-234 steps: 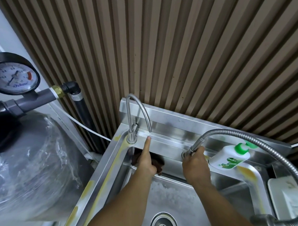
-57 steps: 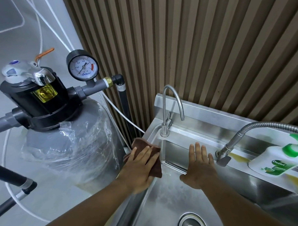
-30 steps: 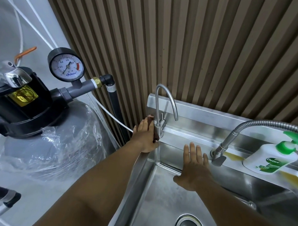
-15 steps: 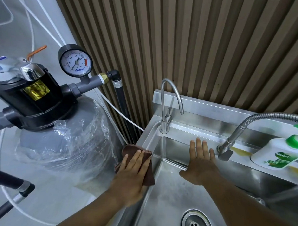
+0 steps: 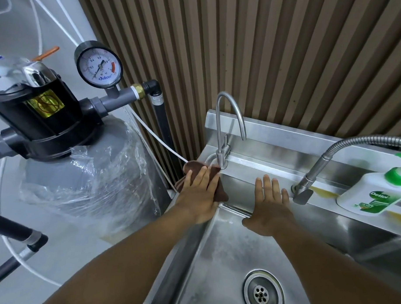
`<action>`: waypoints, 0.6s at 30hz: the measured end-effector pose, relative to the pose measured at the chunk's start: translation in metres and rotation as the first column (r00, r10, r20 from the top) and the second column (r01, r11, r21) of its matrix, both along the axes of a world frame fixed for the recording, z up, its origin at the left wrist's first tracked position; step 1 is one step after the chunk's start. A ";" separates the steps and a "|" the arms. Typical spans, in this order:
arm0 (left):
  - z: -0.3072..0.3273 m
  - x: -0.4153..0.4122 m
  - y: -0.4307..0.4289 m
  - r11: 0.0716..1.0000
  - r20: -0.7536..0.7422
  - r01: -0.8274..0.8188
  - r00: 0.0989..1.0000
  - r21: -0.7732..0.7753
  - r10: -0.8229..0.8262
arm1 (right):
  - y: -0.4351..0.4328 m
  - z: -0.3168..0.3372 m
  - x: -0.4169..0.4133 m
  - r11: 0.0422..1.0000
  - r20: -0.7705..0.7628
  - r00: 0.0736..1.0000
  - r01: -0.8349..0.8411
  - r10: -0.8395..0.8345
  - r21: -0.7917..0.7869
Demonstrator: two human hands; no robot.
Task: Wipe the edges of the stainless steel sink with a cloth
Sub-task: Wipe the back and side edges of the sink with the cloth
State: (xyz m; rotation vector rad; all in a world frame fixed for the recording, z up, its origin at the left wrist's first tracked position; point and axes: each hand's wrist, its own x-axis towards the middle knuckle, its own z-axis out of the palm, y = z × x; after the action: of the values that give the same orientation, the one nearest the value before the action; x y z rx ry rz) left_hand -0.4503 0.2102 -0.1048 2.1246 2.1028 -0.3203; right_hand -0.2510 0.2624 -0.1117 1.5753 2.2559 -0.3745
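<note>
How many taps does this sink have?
2. A slim steel gooseneck tap stands at the sink's back left corner; a flexible ribbed-hose tap rises from the back ledge further right. Others may lie outside the view.

You're in a utility wash area.
Stainless steel sink (image 5: pixel 274 135), water filter tank (image 5: pixel 86 178) with pressure gauge (image 5: pixel 98 65).

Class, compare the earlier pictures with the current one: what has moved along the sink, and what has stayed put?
The left hand, pressing the brown cloth flat, has slid back up the sink's left edge to the corner by the gooseneck tap, after pulling toward the person half a second ago. The right hand stays flat on the basin's back wall. The soap bottle has not shifted.
</note>
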 end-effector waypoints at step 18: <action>0.000 -0.002 0.020 0.997 0.008 -0.072 0.997 -0.032 0.072 | 0.000 0.002 0.004 1.000 -0.018 1.000 -0.022 0.022 -0.019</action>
State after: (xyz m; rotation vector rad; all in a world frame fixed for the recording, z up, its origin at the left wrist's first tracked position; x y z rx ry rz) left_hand -0.4524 0.2305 -0.1049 2.0233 2.1489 -0.3325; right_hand -0.2472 0.2629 -0.1102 1.5424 2.2736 -0.4046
